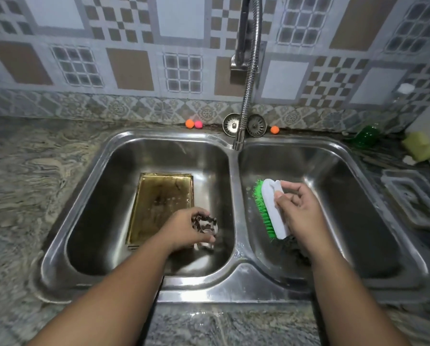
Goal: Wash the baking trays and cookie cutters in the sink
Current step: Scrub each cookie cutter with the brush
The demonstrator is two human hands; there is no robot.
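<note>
A gold-coloured baking tray (159,203) lies flat in the left basin of the steel double sink (234,203). My left hand (184,231) grips a metal cookie cutter (206,227) just right of the tray's near corner, low in that basin. Another bit of metal shows under it, blurred. Over the right basin, my right hand (301,211) holds a white scrubbing brush (274,208) with green bristles facing left. The tap spout (239,143) hangs above the divider; no water runs from it.
Two sink strainers (245,124) and small orange and pink balls (194,124) sit on the back ledge. At the right stand a green bottle (367,136), a yellow sponge (420,146) and a white soap dish (413,196). Marbled counter (29,176) surrounds the sink.
</note>
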